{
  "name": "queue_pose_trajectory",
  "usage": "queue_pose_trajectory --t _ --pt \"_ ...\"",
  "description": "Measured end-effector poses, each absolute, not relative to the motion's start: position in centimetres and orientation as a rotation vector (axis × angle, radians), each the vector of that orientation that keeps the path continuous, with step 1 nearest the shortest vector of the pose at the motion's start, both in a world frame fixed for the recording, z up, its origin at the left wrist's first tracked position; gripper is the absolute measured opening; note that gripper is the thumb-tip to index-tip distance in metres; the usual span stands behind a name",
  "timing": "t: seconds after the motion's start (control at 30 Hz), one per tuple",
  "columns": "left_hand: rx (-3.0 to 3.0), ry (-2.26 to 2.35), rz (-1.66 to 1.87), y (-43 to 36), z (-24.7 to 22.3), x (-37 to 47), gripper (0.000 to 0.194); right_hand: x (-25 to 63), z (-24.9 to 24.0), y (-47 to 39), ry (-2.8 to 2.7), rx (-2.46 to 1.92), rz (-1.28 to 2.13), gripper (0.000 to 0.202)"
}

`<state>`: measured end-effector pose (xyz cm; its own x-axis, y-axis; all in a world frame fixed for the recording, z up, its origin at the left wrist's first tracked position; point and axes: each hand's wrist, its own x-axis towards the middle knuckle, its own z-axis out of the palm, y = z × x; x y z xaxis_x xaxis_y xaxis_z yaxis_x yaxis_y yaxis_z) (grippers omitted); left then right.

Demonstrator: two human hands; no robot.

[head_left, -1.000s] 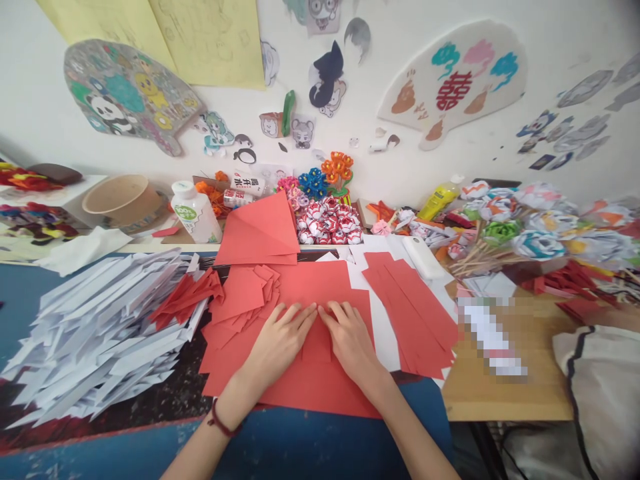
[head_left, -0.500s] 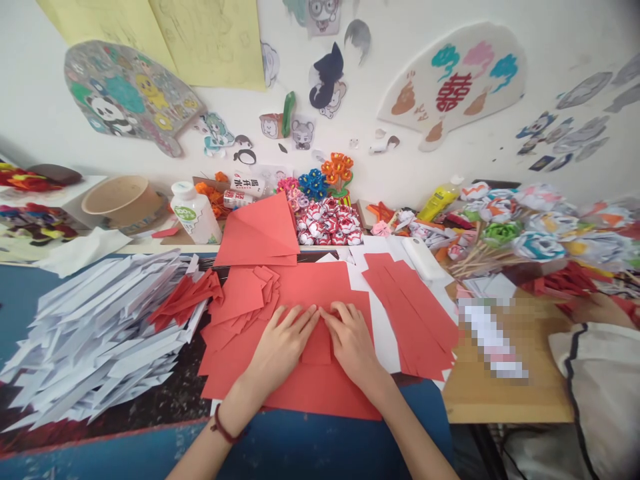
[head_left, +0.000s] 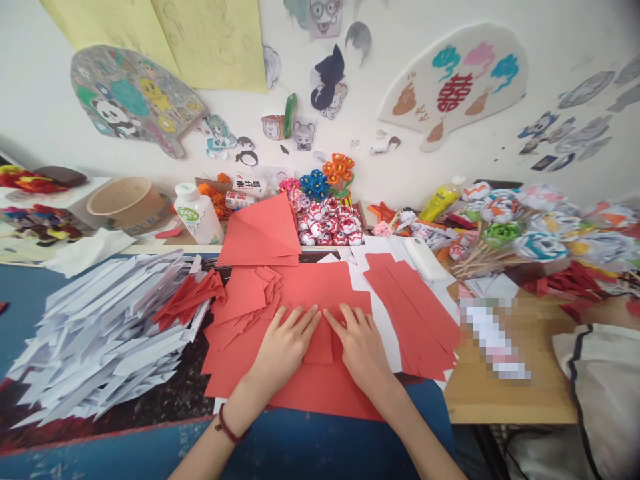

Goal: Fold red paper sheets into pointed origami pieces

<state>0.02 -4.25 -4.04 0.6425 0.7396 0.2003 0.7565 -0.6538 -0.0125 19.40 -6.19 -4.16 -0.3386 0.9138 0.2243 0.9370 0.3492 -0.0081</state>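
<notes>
A small piece of red paper (head_left: 319, 345) lies between my hands, on top of large red sheets (head_left: 320, 277). My left hand (head_left: 289, 339) rests flat along its left side, fingers stretched out and the fingertips at its upper edge. On the other side, my right hand (head_left: 361, 343) has its fingers spread, the index fingertip at the paper's upper right corner. The rest of that hand lies over the big sheet. Just left of my left hand is a pile of cut red paper pieces (head_left: 245, 293).
White folded paper strips (head_left: 107, 333) are heaped at left, with red folded strips (head_left: 190, 300) on them. Long red strips (head_left: 413, 313) lie at right. Behind stand a white bottle (head_left: 199, 217), red-and-white paper flowers (head_left: 330, 223) and a yellow bottle (head_left: 443, 200).
My right hand's fingers, earlier bunched close to the left fingertips, have spread and shifted slightly right, uncovering more of the small paper. My left hand stays nearly in place.
</notes>
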Motion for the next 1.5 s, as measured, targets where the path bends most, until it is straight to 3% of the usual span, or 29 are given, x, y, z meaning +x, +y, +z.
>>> queue_pose_trajectory --t 0.17,0.43,0.7,0.93,1.1,1.3,1.4,1.5 --pt "-2.817 -1.242 -0.302 -4.3 -3.8 -0.2 0.054 20.2 -4.0 -7.5 -2.324 -1.669 -0.099 0.064" --pt "-2.914 -1.425 -0.575 -3.7 -3.6 -1.2 0.057 18.7 -3.6 -3.4 -1.885 -1.626 0.383 0.024" --pt "-2.9 -1.511 -0.703 -3.7 -3.7 -0.2 0.048 19.0 -2.5 -0.3 -1.889 -1.629 0.904 0.02" --pt "-2.581 -1.981 -1.263 -4.9 -2.0 0.1 0.028 19.6 -1.8 -2.9 -1.26 -1.332 1.188 0.027" --pt "-2.517 -2.273 -1.548 -5.1 -2.4 0.3 0.03 19.1 -0.9 -6.3 -0.896 -1.193 1.348 0.035" --pt "-2.539 -2.433 -2.082 -2.9 -2.9 0.8 0.029 19.0 -0.5 -7.9 -1.135 -1.168 1.617 0.035" --pt "-2.65 -2.347 -1.908 -1.9 -2.3 0.8 0.024 19.8 -0.5 -7.2 -1.406 -1.209 1.579 0.046" --pt "-2.79 -2.233 -1.595 -1.4 -1.6 0.9 0.022 20.1 -0.9 -5.5 -1.506 -1.265 1.351 0.037"
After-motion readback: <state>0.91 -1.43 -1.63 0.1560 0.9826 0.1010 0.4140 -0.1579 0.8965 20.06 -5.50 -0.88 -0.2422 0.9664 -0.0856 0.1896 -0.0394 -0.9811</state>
